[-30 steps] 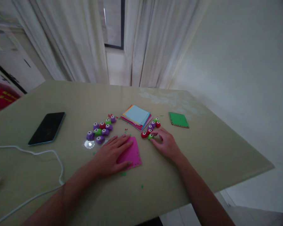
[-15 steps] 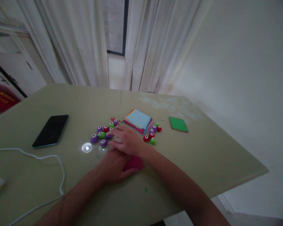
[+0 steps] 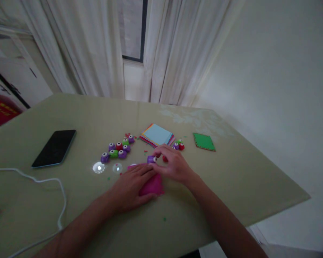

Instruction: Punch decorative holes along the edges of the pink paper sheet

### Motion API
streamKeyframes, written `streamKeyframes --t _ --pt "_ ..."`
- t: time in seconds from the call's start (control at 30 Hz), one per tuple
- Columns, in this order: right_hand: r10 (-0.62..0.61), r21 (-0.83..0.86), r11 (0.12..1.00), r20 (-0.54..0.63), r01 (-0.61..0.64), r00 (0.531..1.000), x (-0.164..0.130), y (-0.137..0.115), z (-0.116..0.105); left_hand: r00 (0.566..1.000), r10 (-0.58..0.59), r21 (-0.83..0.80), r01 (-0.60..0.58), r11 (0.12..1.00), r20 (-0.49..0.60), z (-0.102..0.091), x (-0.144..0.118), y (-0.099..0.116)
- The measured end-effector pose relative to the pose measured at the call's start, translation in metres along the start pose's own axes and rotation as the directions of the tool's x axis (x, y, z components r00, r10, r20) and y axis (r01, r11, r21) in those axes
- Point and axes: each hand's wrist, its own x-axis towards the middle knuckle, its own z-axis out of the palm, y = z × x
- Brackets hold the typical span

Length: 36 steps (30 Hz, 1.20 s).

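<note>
Flat on the pink paper sheet (image 3: 152, 186) lies my left hand (image 3: 133, 184), its fingers stretched out, pressing the sheet to the table. My right hand (image 3: 172, 163) grips a small purple craft punch (image 3: 151, 159) between thumb and fingers, at the sheet's far edge. The punch has a white round top with a dark dot; whether paper is in its slot is hidden. Left of my hands stand several similar purple, red and green punches (image 3: 113, 154). More punches (image 3: 181, 146) stand to the right, partly behind my right hand.
A stack of coloured paper (image 3: 157, 134) lies beyond my hands, and a green square with a patterned edge (image 3: 204, 141) at right. A black tablet (image 3: 55, 148) and a white cable (image 3: 61, 200) are at left. Tiny red and green scraps dot the table (image 3: 97, 114).
My right hand has moved right and nearer, from the left group of punches to the pink sheet, carrying a purple punch. My left hand has stayed on the sheet.
</note>
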Motion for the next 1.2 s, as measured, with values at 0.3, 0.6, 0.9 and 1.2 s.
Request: streamKeyframes --t 0.3,0.6,0.9,1.2 --pt "0.248 0.082 0.963 0.102 -0.256 0.963 -0.059 0.009 -0.010 0.999 -0.049 0.086 0.049 0.995 -0.008 0.008 0.000 -0.001" --pt "0.251 0.020 0.966 0.182 -0.259 0.951 -0.055 0.014 -0.007 0.993 -0.113 0.097 0.115 0.989 -0.026 0.012 -0.007 -0.003" --pt "0.280 0.023 0.958 0.159 -0.287 0.947 -0.054 0.015 -0.006 0.992 -0.124 0.096 0.123 0.988 0.005 0.009 -0.005 -0.002" --pt "0.287 0.060 0.952 0.167 -0.300 0.943 -0.054 0.012 -0.005 0.993 -0.115 0.069 0.116 0.991 -0.022 0.009 -0.002 -0.001"
